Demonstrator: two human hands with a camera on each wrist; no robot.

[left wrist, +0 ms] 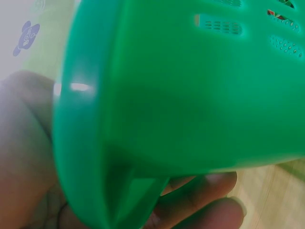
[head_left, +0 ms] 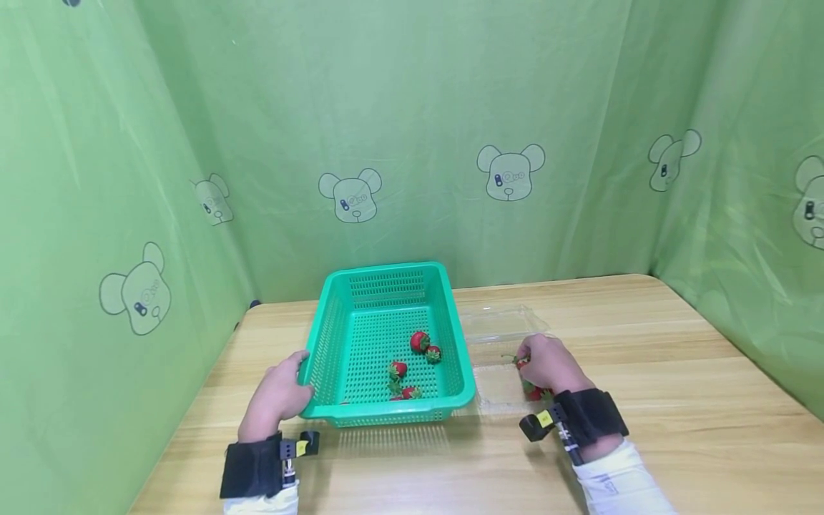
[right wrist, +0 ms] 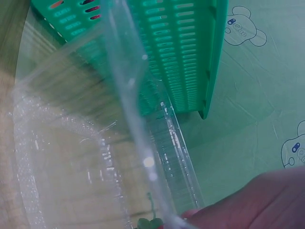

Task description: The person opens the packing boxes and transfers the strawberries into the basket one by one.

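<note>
My left hand (head_left: 278, 392) grips the rim of a green plastic basket (head_left: 465, 357) at its near left corner. In the left wrist view, the fingers (left wrist: 205, 195) curl under that rim. Inside the basket lie several red strawberries (head_left: 420, 342) with green leaves. To the right, my right hand (head_left: 552, 363) reaches into a clear plastic box (head_left: 498, 386) and pinches a strawberry (head_left: 522, 363) by its side; the fingertips are partly hidden. More strawberries (head_left: 533, 391) lie below that hand. The right wrist view shows the held strawberry's leaves (right wrist: 150, 223) at the bottom edge.
The box's clear lid (head_left: 496, 323) stands folded back behind it, close to the basket's right side. Everything rests on a wooden table (head_left: 663, 372). A green curtain (head_left: 425, 107) with bear-head prints hangs behind the table and at both sides.
</note>
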